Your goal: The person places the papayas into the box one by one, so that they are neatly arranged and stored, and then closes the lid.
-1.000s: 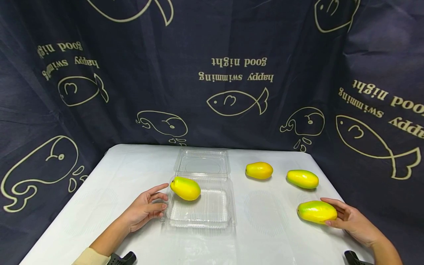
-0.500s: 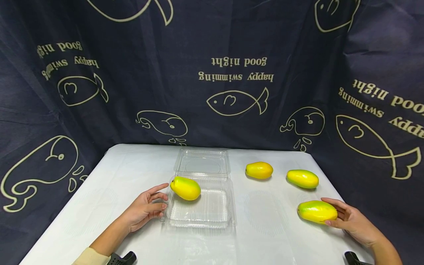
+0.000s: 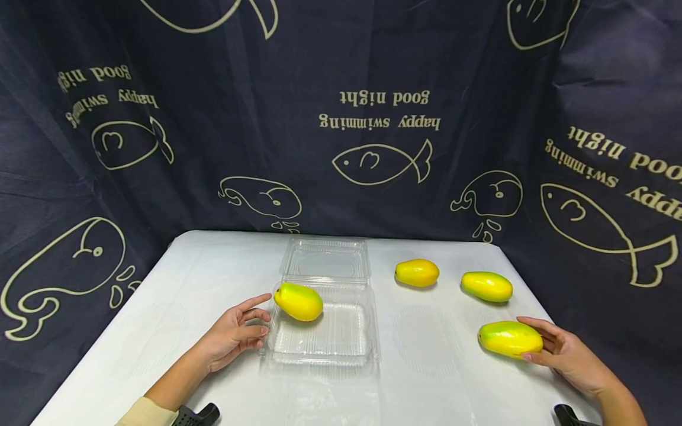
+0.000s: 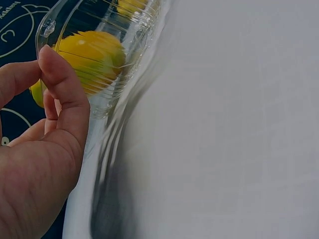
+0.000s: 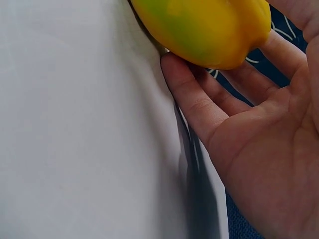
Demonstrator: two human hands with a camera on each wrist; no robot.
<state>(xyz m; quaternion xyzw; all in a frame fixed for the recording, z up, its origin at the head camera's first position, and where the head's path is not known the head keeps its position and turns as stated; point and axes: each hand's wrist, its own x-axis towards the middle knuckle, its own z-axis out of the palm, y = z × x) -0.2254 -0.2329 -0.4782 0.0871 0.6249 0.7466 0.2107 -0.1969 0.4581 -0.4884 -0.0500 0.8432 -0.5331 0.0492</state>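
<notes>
Beside the clear plastic container (image 3: pixel 330 349), my left hand (image 3: pixel 231 337) has its thumb and curled fingers at the left rim, index finger stretched out. In the left wrist view, this hand (image 4: pixel 55 144) appears to pinch the rim between thumb and a finger. A yellow-green papaya (image 3: pixel 298 302) lies in the container's far left part, apart from the index fingertip. At the right, my right hand (image 3: pixel 570 358) grips the right end of another papaya (image 3: pixel 510 339), thumb on the near side, fingers on the far side. The right wrist view shows that papaya (image 5: pixel 209 30) low against the table.
The container's lid (image 3: pixel 326 260) lies folded back behind its base. Two more papayas sit at the back right: a yellower papaya (image 3: pixel 417 273) and a greener papaya (image 3: pixel 487 287). A dark printed curtain (image 3: pixel 373 207) rises behind the white table (image 3: pixel 224 266).
</notes>
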